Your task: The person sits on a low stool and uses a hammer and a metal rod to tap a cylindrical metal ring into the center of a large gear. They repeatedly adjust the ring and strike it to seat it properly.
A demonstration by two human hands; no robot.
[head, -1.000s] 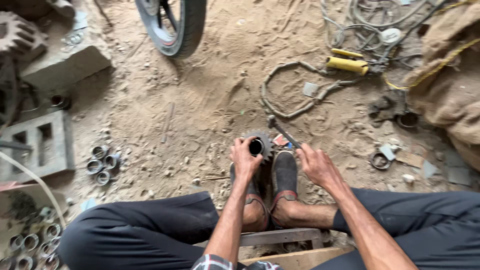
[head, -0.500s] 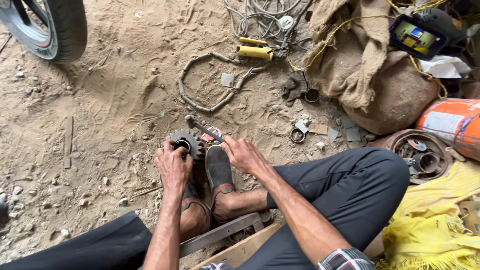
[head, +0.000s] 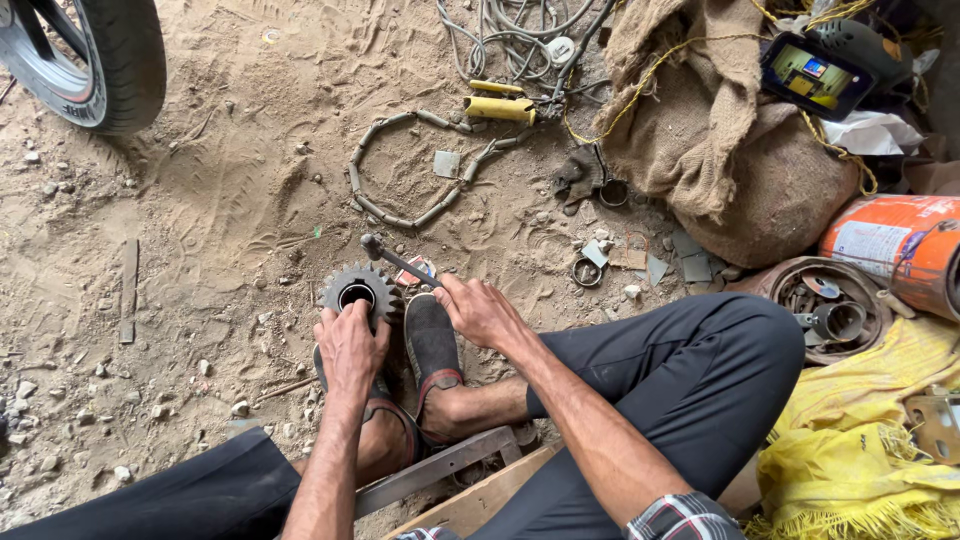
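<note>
Gear [head: 358, 290] pinned on sand, toes just behind it; left hand [head: 348, 345] clamps its near rim, right hand [head: 482, 312] closed on hammer [head: 400, 263] handle. Striking stage, seemingly; next blow needs steadiness.

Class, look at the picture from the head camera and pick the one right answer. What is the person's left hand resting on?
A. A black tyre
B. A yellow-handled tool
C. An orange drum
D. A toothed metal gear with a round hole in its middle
D: the left hand lies on the toothed gear, which stands on the sandy ground just ahead of the person's shoes, while the right hand grips a slim metal tool beside it.
</note>
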